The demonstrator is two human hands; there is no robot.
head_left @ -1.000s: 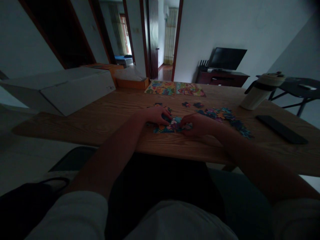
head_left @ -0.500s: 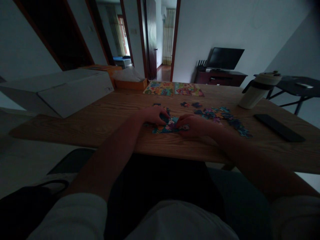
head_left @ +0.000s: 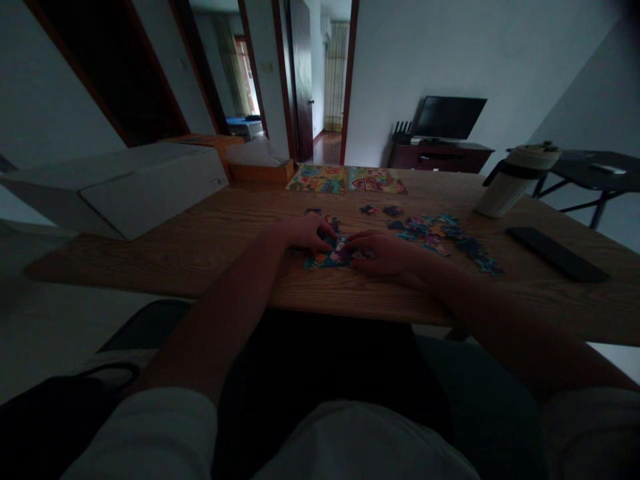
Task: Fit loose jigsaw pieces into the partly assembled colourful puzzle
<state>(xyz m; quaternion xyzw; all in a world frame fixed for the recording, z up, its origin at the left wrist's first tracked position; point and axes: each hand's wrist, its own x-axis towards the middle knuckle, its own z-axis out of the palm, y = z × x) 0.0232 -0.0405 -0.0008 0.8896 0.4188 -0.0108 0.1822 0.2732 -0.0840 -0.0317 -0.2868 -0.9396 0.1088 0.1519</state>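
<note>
A partly joined jigsaw puzzle [head_left: 327, 259] in teal, purple and orange lies flat near the front edge of the wooden table. My left hand [head_left: 306, 230] rests on its upper left, thumb and forefinger apart, with a dark teal patch showing between them. Over the right side lies my right hand [head_left: 380, 252], fingers stretched across the puzzle and the thumb apart below them. Some of the puzzle is hidden under both hands. Loose puzzle pieces [head_left: 435, 230] are heaped to the right, and two small clusters sit beyond my right hand.
Two colourful picture sheets [head_left: 320, 179] lie at the table's far side. A white box [head_left: 160, 190] and an orange open box [head_left: 263, 172] stand at the left. To the right are a pale tumbler [head_left: 515, 183] and a dark flat slab [head_left: 555, 253].
My right hand has shifted slightly left over the puzzle, and its fingers have spread flatter. My left hand stays almost in place. The view has tilted a little.
</note>
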